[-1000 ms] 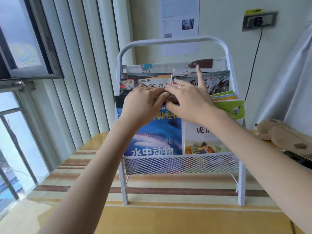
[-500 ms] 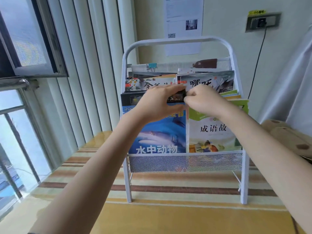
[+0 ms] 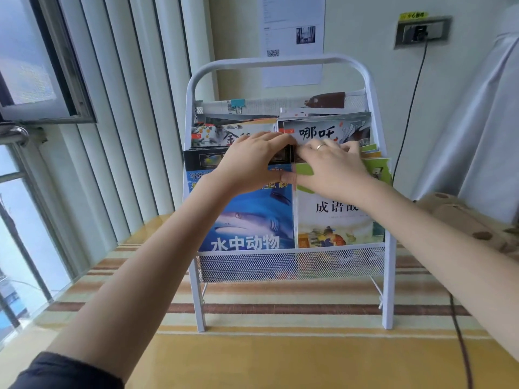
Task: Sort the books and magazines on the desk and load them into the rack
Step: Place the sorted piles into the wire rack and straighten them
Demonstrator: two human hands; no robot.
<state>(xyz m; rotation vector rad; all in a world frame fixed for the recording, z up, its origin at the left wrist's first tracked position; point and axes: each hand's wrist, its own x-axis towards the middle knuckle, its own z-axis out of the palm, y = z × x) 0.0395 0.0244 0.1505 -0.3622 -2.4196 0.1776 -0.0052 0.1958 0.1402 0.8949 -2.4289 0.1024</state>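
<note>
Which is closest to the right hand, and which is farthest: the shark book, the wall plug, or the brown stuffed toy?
From the right hand, in the head view:
1. Shark book, just left and below, in the rack's front pocket.
2. Brown stuffed toy, off to the right on the desk.
3. Wall plug, high up on the wall.

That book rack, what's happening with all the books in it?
A person is tidying books in the white rack on the desk. Both hands are at the top edges of the front row: the left hand on the blue shark book, with a dark-covered book right behind it, and the right hand on the green-and-white storybook. More books fill the tiers behind. No loose books show on the desk.
</note>
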